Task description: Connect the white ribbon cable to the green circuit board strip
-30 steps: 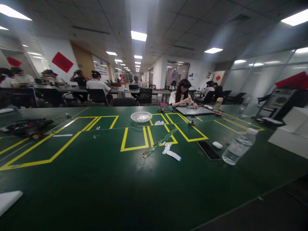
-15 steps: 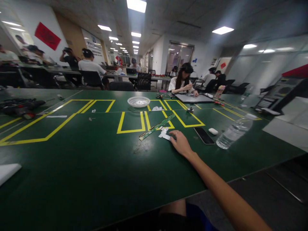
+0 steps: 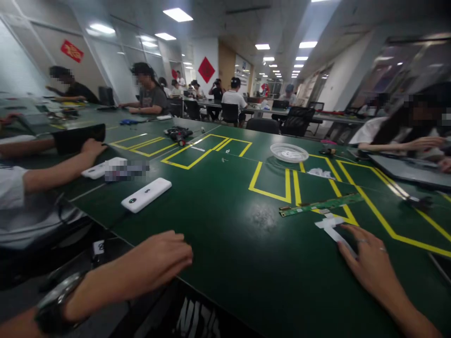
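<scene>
My right hand [image 3: 368, 263] lies at the lower right of the green table [image 3: 218, 234], fingers stretched flat, fingertips on a white ribbon cable [image 3: 329, 224]. Just beyond the cable, a long narrow green circuit board [image 3: 320, 205] lies across the yellow tape lines. My left hand [image 3: 158, 263], with a dark watch on the wrist, rests on the table's near edge at the lower left. Its fingers lie loosely flat and hold nothing.
A white power bank [image 3: 146, 194] lies ahead of my left hand, and a white plastic dish [image 3: 289, 152] sits further back. Another person's arms [image 3: 59, 171] rest on the table at left. A person [image 3: 405, 136] works over a flat panel [image 3: 408, 170] at right. Black tools [image 3: 178, 133] lie far back.
The view has swung left. My left hand has come into view on the table's near edge. My right hand stays on the white ribbon cable.
</scene>
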Available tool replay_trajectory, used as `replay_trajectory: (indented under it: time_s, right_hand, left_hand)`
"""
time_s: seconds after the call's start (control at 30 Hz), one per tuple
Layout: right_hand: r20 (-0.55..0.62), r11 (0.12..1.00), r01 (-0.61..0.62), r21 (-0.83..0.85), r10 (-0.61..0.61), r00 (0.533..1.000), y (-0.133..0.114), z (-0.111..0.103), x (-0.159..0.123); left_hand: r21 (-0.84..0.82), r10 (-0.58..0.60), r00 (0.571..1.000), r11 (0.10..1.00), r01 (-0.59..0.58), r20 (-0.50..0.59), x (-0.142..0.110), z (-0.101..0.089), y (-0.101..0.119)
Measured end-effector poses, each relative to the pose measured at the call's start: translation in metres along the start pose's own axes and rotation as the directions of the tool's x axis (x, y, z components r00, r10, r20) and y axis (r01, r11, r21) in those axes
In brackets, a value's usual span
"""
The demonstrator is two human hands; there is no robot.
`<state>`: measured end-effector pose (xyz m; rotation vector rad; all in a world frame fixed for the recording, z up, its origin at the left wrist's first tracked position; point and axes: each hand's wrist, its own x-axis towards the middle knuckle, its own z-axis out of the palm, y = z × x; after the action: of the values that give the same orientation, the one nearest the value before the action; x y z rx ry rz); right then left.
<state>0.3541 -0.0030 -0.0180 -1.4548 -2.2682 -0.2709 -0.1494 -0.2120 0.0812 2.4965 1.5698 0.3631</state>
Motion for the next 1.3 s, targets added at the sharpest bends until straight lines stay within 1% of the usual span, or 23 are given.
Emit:
replay_trajectory:
  time_s: [0.03, 0.07, 0.1, 0.17, 0.2, 0.23, 0.3, 0.33, 0.37, 0.43, 0.5, 0.57, 0.7, 0.8, 0.87, 0.9, 0.97, 1.03, 1.07, 1.1, 1.17, 1.23, 1.3]
  right_hand:
    - [0.001, 1.0, 0.002, -0.005, -0.002, 1.0, 0.001, 0.001, 0.0]
    - [0.0, 1.0, 0.006, -0.006, -0.006, 1.0, 0.003, 0.002, 0.001]
    - [0.001, 1.0, 0.014, -0.001, -0.014, 1.0, 0.004, 0.003, 0.001]
    - [0.002, 0.999, 0.028, 0.022, -0.028, 1.0, 0.006, 0.004, 0.001]
    - [0.01, 0.999, 0.028, 0.036, -0.028, 1.0, 0.007, 0.004, 0.002]
    - [0.023, 0.999, 0.02, 0.05, -0.021, 1.0, 0.008, 0.005, 0.002]
    - [0.052, 0.997, -0.001, 0.072, -0.003, 0.999, 0.01, 0.006, 0.001]
    - [0.064, 0.997, -0.008, 0.079, 0.003, 0.998, 0.011, 0.006, 0.001]
    - [0.073, 0.996, -0.011, 0.084, 0.005, 0.997, 0.012, 0.006, 0.0]
    - [0.077, 0.996, -0.013, 0.088, 0.006, 0.997, 0.012, 0.007, -0.001]
    - [0.078, 0.997, -0.015, 0.08, 0.009, 0.997, 0.012, 0.006, -0.002]
    - [0.071, 0.998, -0.022, 0.065, 0.017, 0.997, 0.009, 0.005, -0.003]
    - [0.063, 0.998, -0.029, 0.052, 0.026, 0.998, 0.0, 0.0, -0.003]
    - [0.056, 0.998, -0.032, 0.05, 0.029, 0.998, -0.009, -0.006, -0.002]
    - [0.045, 0.998, -0.048, 0.035, 0.047, 0.998, -0.015, -0.011, -0.002]
    - [0.038, 0.998, -0.062, 0.022, 0.061, 0.997, -0.018, -0.014, -0.002]
    - [0.025, 0.991, -0.135, -0.023, 0.136, 0.99, -0.024, -0.018, 0.0]
    - [0.008, 0.968, -0.244, -0.06, 0.245, 0.969, -0.027, -0.02, 0.006]
    - [0.019, 0.953, -0.293, -0.076, 0.296, 0.955, -0.027, -0.02, 0.011]
    - [0.038, 0.936, -0.337, -0.099, 0.342, 0.939, -0.027, -0.019, 0.017]
    - [0.107, 0.899, -0.411, -0.147, 0.428, 0.897, -0.027, -0.018, 0.031]
    - [0.165, 0.869, -0.464, -0.174, 0.49, 0.856, -0.028, -0.017, 0.043]
    - [0.188, 0.862, -0.477, -0.172, 0.504, 0.843, -0.03, -0.015, 0.052]
  left_hand:
    - [0.031, -0.083, 0.996, 0.996, 0.084, -0.021, 0.003, -0.011, -0.018]
    - [0.049, -0.179, 0.981, 0.982, 0.183, -0.079, 0.003, -0.021, -0.039]
    - [0.06, -0.277, 0.949, 0.956, 0.288, -0.148, 0.002, -0.031, -0.062]
    - [0.064, -0.446, 0.85, 0.875, 0.48, -0.281, -0.003, -0.048, -0.111]
    - [0.075, -0.486, 0.814, 0.843, 0.533, -0.319, -0.006, -0.054, -0.134]
    - [0.083, -0.507, 0.795, 0.824, 0.56, -0.333, -0.008, -0.059, -0.154]
    - [0.094, -0.525, 0.802, 0.817, 0.568, -0.286, -0.009, -0.064, -0.183]
    - [0.088, -0.528, 0.818, 0.826, 0.557, -0.23, -0.007, -0.064, -0.191]
    - [0.073, -0.529, 0.834, 0.836, 0.544, -0.157, -0.004, -0.063, -0.196]
    - [0.06, -0.515, 0.856, 0.854, 0.516, -0.037, 0.002, -0.059, -0.197]
    - [0.072, -0.489, 0.872, 0.87, 0.487, 0.011, 0.006, -0.054, -0.192]
    - [0.089, -0.466, 0.884, 0.882, 0.463, 0.022, 0.004, -0.05, -0.187]
    - [0.066, -0.425, 0.903, 0.905, 0.421, 0.058, -0.016, -0.044, -0.181]
    - [0.065, -0.414, 0.909, 0.909, 0.411, 0.054, -0.028, -0.037, -0.178]
    - [0.077, -0.421, 0.905, 0.906, 0.416, 0.059, -0.023, -0.035, -0.175]
    - [0.094, -0.416, 0.907, 0.907, 0.411, 0.055, -0.014, -0.034, -0.172]
    - [0.149, -0.381, 0.925, 0.915, 0.375, 0.011, 0.016, -0.034, -0.163]
    - [0.171, -0.282, 0.958, 0.943, 0.287, -0.054, 0.064, -0.033, -0.143]
    - [0.139, -0.202, 0.978, 0.968, 0.206, -0.047, 0.092, -0.03, -0.127]
    - [0.097, -0.116, 0.993, 0.988, 0.118, -0.025, 0.123, -0.026, -0.108]
    - [0.012, 0.046, 0.999, 0.999, -0.046, -0.001, 0.186, -0.01, -0.063]
    - [-0.032, 0.173, 0.985, 0.984, -0.173, 0.024, 0.247, 0.015, -0.014]
    - [-0.021, 0.261, 0.965, 0.965, -0.261, 0.024, 0.304, 0.046, 0.031]
